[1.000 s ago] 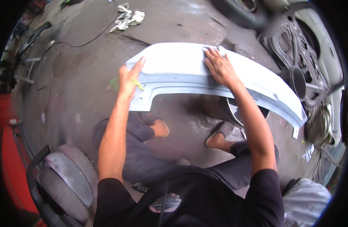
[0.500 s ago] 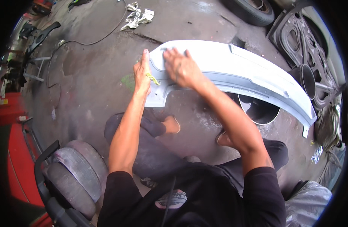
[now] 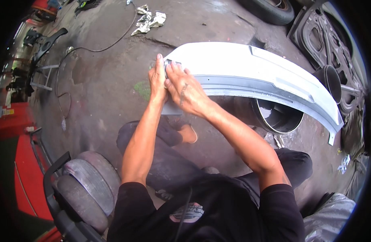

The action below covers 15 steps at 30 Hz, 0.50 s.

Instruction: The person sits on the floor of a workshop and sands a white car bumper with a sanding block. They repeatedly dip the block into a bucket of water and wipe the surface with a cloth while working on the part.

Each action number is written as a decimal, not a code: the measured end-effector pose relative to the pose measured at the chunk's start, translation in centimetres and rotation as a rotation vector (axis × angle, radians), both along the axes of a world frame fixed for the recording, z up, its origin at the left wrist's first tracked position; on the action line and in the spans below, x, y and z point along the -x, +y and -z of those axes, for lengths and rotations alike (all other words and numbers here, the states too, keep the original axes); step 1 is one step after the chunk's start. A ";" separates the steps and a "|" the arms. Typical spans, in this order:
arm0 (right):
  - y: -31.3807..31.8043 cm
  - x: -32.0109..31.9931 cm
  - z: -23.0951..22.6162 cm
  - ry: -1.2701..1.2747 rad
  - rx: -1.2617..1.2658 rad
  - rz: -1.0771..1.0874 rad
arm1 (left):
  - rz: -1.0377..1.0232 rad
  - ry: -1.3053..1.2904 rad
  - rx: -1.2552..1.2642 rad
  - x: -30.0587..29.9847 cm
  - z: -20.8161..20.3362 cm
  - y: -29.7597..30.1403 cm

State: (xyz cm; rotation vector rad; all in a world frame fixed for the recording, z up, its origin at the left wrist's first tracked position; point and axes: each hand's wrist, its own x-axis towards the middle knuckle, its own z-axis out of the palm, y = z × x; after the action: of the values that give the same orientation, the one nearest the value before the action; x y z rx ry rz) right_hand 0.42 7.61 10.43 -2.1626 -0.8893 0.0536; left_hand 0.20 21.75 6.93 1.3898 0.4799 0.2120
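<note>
A long curved car bumper panel (image 3: 229, 60), white above and grey along its lower lip, stretches from in front of me to the right. My left hand (image 3: 157, 82) grips its left end, thumb pointing up along the edge. Flat against the panel beside it lies my right hand (image 3: 187, 88), fingers together and nearly touching the left. Under the right fingertips shows the dark edge of a small grey sheet (image 3: 167, 63), which looks like sandpaper; most of it is covered. Both hands hide the panel's left corner.
A black cylindrical bin (image 3: 280, 117) sits beneath the panel, with another dark cylinder (image 3: 330, 84) by its right end. Tyres (image 3: 270, 12), a bare door frame (image 3: 322, 44), crumpled paper (image 3: 148, 20) and a hose (image 3: 94, 49) lie around. Red car parts (image 3: 26, 177) stand left.
My right hand has slid left and slightly down the panel, up against my left hand. A yellow strip at the left hand is now covered. The panel sits slightly farther right in view.
</note>
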 end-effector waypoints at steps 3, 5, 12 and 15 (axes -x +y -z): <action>-0.9 -4.4 4.0 -0.227 0.225 0.108 | -0.059 -0.021 0.009 -0.3 0.5 -1.2; -1.0 -7.9 3.3 -0.110 0.267 0.102 | -0.126 0.053 -0.042 0.2 0.2 -1.0; -1.1 -7.4 -0.3 0.098 0.136 -0.258 | -0.224 -0.119 -0.203 -0.3 0.5 -2.2; -2.4 -11.8 1.5 -0.101 0.315 -0.027 | -0.094 -0.068 -0.254 0.2 0.6 -1.0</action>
State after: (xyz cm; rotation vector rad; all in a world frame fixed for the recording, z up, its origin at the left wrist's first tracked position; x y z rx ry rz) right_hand 12.20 5.21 8.93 -2.4627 -1.0240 0.1054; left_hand -0.04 20.74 6.29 1.6028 0.4746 0.4067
